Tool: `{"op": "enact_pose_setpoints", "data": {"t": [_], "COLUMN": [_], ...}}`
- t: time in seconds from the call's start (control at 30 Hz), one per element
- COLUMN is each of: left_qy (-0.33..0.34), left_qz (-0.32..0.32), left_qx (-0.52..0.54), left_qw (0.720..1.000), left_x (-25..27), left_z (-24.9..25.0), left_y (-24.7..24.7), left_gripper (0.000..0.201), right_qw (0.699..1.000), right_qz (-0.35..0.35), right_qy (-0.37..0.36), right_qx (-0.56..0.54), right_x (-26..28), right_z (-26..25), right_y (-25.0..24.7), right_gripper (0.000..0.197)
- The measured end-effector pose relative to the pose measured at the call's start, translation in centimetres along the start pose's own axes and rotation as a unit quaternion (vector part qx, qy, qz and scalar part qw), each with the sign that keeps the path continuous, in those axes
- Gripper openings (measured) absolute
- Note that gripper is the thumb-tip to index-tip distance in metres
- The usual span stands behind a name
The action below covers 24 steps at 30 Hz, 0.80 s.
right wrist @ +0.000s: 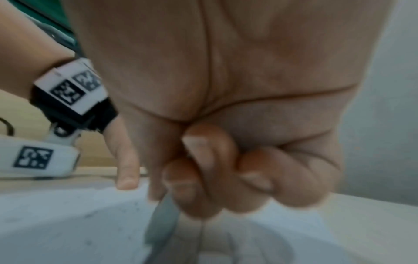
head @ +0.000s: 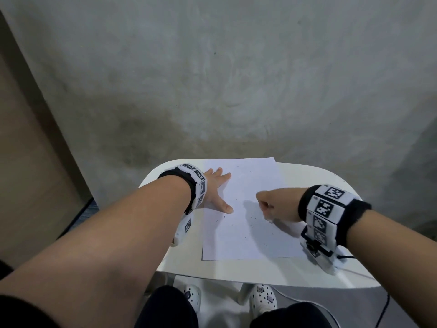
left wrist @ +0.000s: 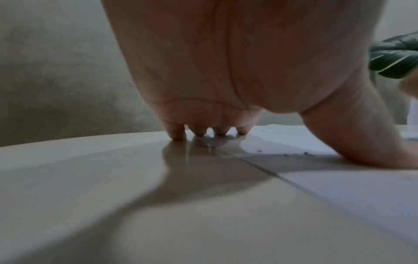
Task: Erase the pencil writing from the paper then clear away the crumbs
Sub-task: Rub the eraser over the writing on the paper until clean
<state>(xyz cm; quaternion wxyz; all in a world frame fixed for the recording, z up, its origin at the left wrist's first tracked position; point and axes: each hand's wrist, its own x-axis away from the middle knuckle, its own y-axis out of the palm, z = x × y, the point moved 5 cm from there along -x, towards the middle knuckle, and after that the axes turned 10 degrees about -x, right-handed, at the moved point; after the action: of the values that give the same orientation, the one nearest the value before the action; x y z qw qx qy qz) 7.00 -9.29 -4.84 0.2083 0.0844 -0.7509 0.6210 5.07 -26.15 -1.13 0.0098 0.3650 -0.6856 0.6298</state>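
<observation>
A white sheet of paper (head: pixel 248 233) lies on a small white table (head: pixel 307 268). Dark eraser crumbs (head: pixel 254 220) are scattered over the sheet, with little writing to make out. My left hand (head: pixel 217 188) presses flat on the paper's left edge, fingers spread, thumb (left wrist: pixel 361 142) on the sheet and the smallest fingertip (left wrist: pixel 177 135) on the table. My right hand (head: pixel 267 204) is curled into a fist just over the right half of the paper. In the right wrist view its fingers grip a pale grey slab, seemingly the eraser (right wrist: pixel 162 223), whose lower end reaches the paper (right wrist: pixel 56 223).
The table has rounded edges close on all sides, and the paper's far edge reaches its rim. A black cable (head: pixel 383 308) hangs off the right side. My knees and white clogs (head: pixel 263 299) are under the near edge. Grey concrete lies beyond, with a tan panel (head: pixel 28 162) at left.
</observation>
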Motion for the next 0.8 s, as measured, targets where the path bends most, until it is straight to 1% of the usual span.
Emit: {"op": "enact_pose_setpoints", "data": {"t": [0.1, 0.13, 0.17, 0.2, 0.3, 0.33, 0.4, 0.47, 0.53, 0.6, 0.63, 0.73, 0.77, 0.8], "left_qy": [-0.001, -0.001, 0.000, 0.000, 0.001, 0.000, 0.001, 0.003, 0.003, 0.003, 0.003, 0.008, 0.008, 0.008], "left_qz": [-0.003, -0.001, 0.000, 0.001, 0.002, 0.002, 0.001, -0.001, -0.003, -0.001, 0.001, 0.004, 0.004, 0.003], "left_qx": [0.002, 0.003, 0.003, 0.003, 0.007, 0.009, 0.009, 0.011, 0.014, 0.015, 0.017, 0.025, 0.025, 0.025], "left_qw": [1.000, 1.000, 1.000, 1.000, 1.000, 1.000, 1.000, 1.000, 1.000, 1.000, 1.000, 1.000, 1.000, 1.000], "left_x": [0.0, 0.0, 0.0, 0.1, 0.1, 0.1, 0.0, -0.1, -0.1, 0.0, 0.0, 0.2, 0.2, 0.3], "left_z": [-0.1, -0.1, -0.1, -0.1, -0.1, -0.1, -0.1, -0.2, -0.2, -0.2, -0.2, -0.1, -0.1, -0.1], "left_y": [0.0, 0.0, 0.0, 0.0, 0.0, 0.0, 0.0, 0.0, 0.1, 0.1, 0.1, -0.1, -0.1, -0.1], "left_gripper": [0.108, 0.108, 0.108, 0.108, 0.108, 0.109, 0.109, 0.110, 0.110, 0.110, 0.109, 0.110, 0.110, 0.110], "right_qw": [0.994, 0.992, 0.992, 0.994, 1.000, 0.999, 0.999, 0.998, 0.995, 0.993, 0.995, 1.000, 0.999, 0.999], "right_qz": [-0.092, -0.108, -0.107, -0.087, 0.019, 0.034, 0.024, -0.023, -0.070, -0.085, -0.075, 0.015, 0.031, 0.032], "right_qy": [0.031, 0.041, 0.044, 0.040, 0.011, 0.003, -0.006, -0.009, 0.004, 0.021, 0.020, 0.011, 0.010, 0.009], "right_qx": [0.048, 0.056, 0.055, 0.047, 0.018, 0.018, 0.027, 0.050, 0.070, 0.073, 0.067, 0.001, -0.007, -0.003], "right_x": [1.4, 1.5, 1.3, 0.8, -0.8, -1.0, -0.7, 0.4, 1.6, 1.9, 1.6, -0.5, -1.1, -1.3], "right_z": [0.7, 0.7, 0.5, 0.2, -0.4, -0.4, -0.2, 0.2, 0.5, 0.3, -0.1, -1.2, -1.5, -1.6], "right_y": [0.4, 0.3, 0.0, -0.3, -1.1, -1.0, -0.2, 0.6, 1.0, 0.7, 0.3, -1.0, -1.2, -1.1], "right_gripper": [0.007, 0.007, 0.006, 0.005, 0.005, 0.004, 0.006, 0.010, 0.013, 0.016, 0.016, 0.012, 0.010, 0.008]}}
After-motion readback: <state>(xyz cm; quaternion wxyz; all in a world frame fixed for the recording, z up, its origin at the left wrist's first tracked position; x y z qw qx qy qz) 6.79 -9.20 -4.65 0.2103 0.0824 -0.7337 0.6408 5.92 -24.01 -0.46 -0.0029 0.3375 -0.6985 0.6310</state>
